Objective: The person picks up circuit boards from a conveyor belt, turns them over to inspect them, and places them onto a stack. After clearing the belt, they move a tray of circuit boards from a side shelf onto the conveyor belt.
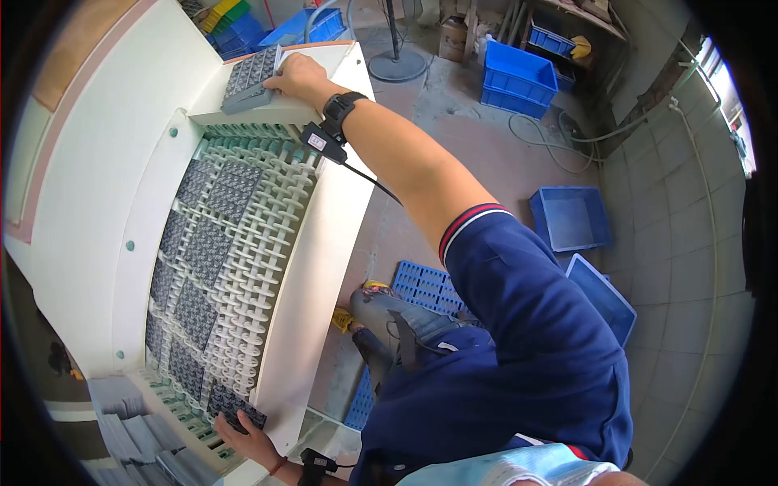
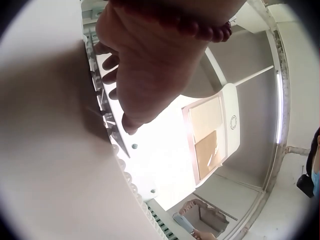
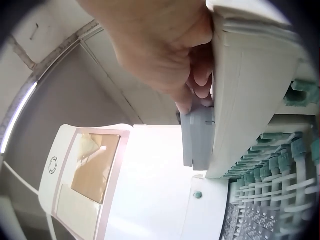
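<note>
Fingers of my left hand [image 1: 247, 444] lie loosely spread, touching the end tile [image 1: 237, 407] at the near end of the conveyor, with pale sheets [image 1: 142, 441] to their left. The white panel [image 1: 89, 146] borders the far left; patterned tiles [image 1: 194, 312] lie alongside it in two slanting rows. To their right, a broad strip of white rollers [image 1: 259, 259] leaves room before the long side rim [image 1: 312, 267]. At the top end, my right hand [image 1: 301, 78] pinches the grey-edged stack [image 1: 251, 77] by its right side, on the end ledge [image 1: 328, 55]. Beyond the rim, open floor [image 1: 365, 235] reaches toward a blue crate [image 1: 519, 73].
</note>
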Motion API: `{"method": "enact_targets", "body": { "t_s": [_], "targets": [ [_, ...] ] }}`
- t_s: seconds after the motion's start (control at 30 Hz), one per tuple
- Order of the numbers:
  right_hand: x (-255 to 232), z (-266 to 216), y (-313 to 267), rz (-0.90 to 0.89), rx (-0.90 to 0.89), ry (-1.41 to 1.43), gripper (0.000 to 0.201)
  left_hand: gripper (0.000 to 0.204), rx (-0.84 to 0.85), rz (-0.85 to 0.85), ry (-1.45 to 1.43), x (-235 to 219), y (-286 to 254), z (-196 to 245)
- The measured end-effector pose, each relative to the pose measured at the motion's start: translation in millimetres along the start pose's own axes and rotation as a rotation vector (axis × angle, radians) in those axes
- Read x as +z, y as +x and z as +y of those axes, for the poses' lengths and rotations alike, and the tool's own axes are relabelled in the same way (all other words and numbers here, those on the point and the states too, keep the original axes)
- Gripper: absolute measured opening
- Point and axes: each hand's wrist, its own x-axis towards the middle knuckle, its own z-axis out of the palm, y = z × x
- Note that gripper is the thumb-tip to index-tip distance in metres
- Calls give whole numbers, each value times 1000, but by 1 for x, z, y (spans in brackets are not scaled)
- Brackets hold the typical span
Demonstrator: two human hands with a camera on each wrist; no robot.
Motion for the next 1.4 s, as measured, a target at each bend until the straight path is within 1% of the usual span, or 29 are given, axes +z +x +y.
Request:
{"method": "enact_targets", "body": {
  "t_s": [0.07, 0.1, 0.13, 0.17, 0.2, 0.23, 0.27, 0.3, 0.33, 0.37, 0.43, 0.47, 0.5, 0.53, 0.57, 0.73, 0.8, 0.87, 0.93, 1.03, 1.1, 1.13, 1.17, 1.2, 1.23, 1.27, 1.3, 1.37, 1.4],
  "targets": [
    [-3, 0, 4, -56, 45, 160, 29, 44, 21, -19, 35, 7, 1, 3],
    [0, 4, 10, -85, 17, 259, 30, 43, 31, -30, 67, 10, 0, 5],
    [-1, 4, 10, -121, 46, 431, 33, 43, 10, -24, 81, 12, 0, 7],
    [-5, 0, 6, -172, 69, 608, 36, 43, 61, -27, 77, 13, 1, 11],
    [-12, -8, -1, -132, 121, 620, 40, 43, 94, -24, 86, 12, 0, 14],
    [-9, -3, 6, -208, 187, 662, 41, 44, 109, -29, 60, 11, -1, 18],
    [-7, -1, 3, -214, 152, 648, 38, 44, 105, -25, 49, 12, 1, 18],
    [-3, 4, 18, -351, 157, 607, 36, 46, 91, -30, 9, 12, 2, 19],
    [-4, 7, 12, -326, 45, 695, 28, 49, 112, -36, 49, 11, 1, 18],
    [7, 23, 37, -519, 40, 871, 19, 51, 110, -35, 38, 9, 2, 19],
    [14, 25, 54, -437, 227, 870, 15, 55, 84, -48, 70, 10, 0, 18],
    [15, 33, 61, -454, 231, 910, 18, 57, 68, -50, 72, 7, 1, 20],
    [15, 43, 73, -453, 273, 806, 23, 58, 89, -28, 84, 5, 1, 22],
    [15, 42, 76, -331, 357, 706, 26, 55, 92, -41, 85, 3, 2, 23],
    [17, 49, 85, -329, 402, 697, 26, 55, 89, -34, 90, 4, 3, 21],
    [10, 57, 84, -370, 358, 771, 23, 57, 85, -31, 82, 6, 8, 18],
    [8, 58, 85, -319, 373, 771, 22, 61, 48, -4, 34, 3, 9, 22],
    [6, 55, 78, -281, 357, 808, 20, 59, 47, 30, 9, -4, 7, 26],
    [3, 55, 73, -285, 333, 942, 17, 58, 46, 68, -23, -13, 0, 29],
    [-7, 54, 58, -261, 225, 956, 17, 54, 50, 130, -215, -26, -14, 36],
    [-11, 48, 48, -182, 221, 961, 15, 53, 61, 184, -334, -34, -25, 42],
    [-20, 28, 24, -182, 218, 1042, 15, 52, 70, 209, -420, -38, -29, 44],
    [-27, 10, 2, -194, 194, 1049, 14, 49, 70, 224, -451, -44, -33, 47],
    [-33, -1, -18, -211, 186, 1053, 13, 49, 62, 222, -454, -45, -36, 46],
    [-36, -2, -35, -217, 196, 1046, 13, 48, 30, 223, -598, -45, -40, 47],
    [-38, 0, -49, -333, 81, 1054, 11, 47, 1, 221, -741, -44, -42, 47],
    [-41, -3, -64, -445, -39, 1059, 9, 47, 2, 212, -741, -43, -42, 49],
    [-42, -45, -134, -377, 118, 1126, 11, 47, -147, 149, -1330, -35, -41, 56],
    [-35, -55, -162, -433, 160, 1156, 10, 47, -142, 145, -1339, -30, -40, 58]
  ]
}}
